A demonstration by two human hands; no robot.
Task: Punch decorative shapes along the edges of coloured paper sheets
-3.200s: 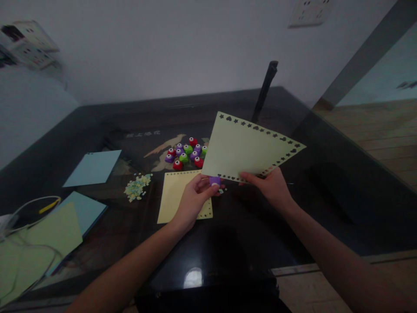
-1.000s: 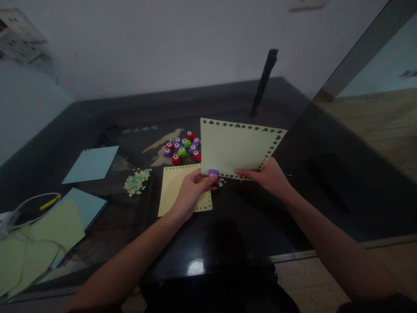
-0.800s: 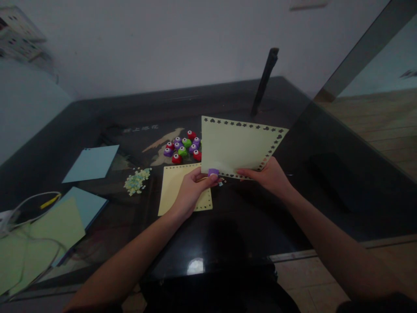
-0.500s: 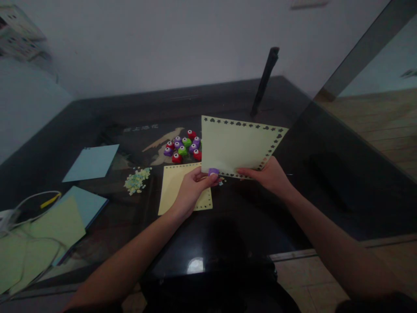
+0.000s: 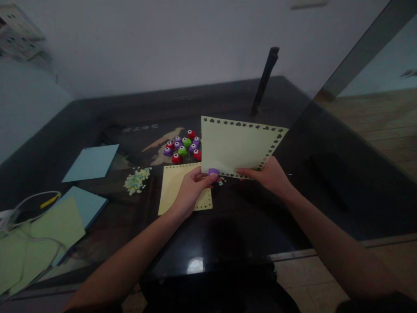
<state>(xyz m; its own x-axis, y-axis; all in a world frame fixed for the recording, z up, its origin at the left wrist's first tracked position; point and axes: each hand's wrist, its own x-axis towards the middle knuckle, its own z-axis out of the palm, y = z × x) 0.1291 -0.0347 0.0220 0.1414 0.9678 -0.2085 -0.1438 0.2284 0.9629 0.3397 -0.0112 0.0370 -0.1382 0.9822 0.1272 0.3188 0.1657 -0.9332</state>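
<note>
My left hand is closed on a small purple craft punch, its thumb pressing on it. The punch sits at the lower left corner of a pale yellow-green paper sheet. Star, heart and other cut-outs run along the sheet's top, right and lower edges. My right hand pinches the lower right part of this sheet, thumb on the face, holding it tilted above the table. Beneath my left hand lies a second yellow sheet with punched holes along its edges. A few loose paper bits lie just below the punch.
Several red, green and purple punches cluster behind the yellow sheet. Left of it is a heap of paper confetti. A blue sheet, stacked papers and a white cable occupy the left side. A black post rises at the back.
Almost nothing differs. Both hands, the punch and the held sheet stay in nearly the same place, with only a very slight shift of my left fingers.
</note>
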